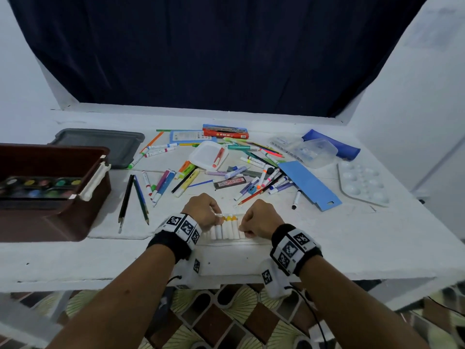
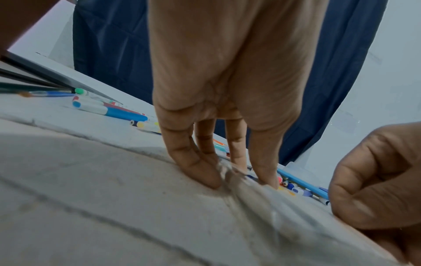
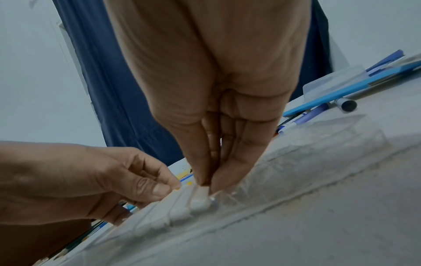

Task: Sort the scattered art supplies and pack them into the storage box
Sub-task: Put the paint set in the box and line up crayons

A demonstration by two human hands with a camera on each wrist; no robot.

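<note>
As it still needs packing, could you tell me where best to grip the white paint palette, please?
Probably by its near rim, from the front: the white paint palette lies flat at the table's right, with only bare tabletop before that edge.

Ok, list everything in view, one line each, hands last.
storage box: one, dark brown, table's left edge, watercolour set inside.
watercolour set: one, black with coloured pans, in the box.
grey lid: one, behind the box.
loose markers and pencils: many, mixed colours, scattered mid-table.
red pencil case: one, far middle.
blue card sleeve: one, right of the pile.
clear containers: clear, far right, count unclear.
blue pouch: one, far right.
white palette: one, right edge.
pack of white tubes: one clear pack, near edge, between the hands.
left hand: pinches the pack's left end.
right hand: pinches its right end.
</note>
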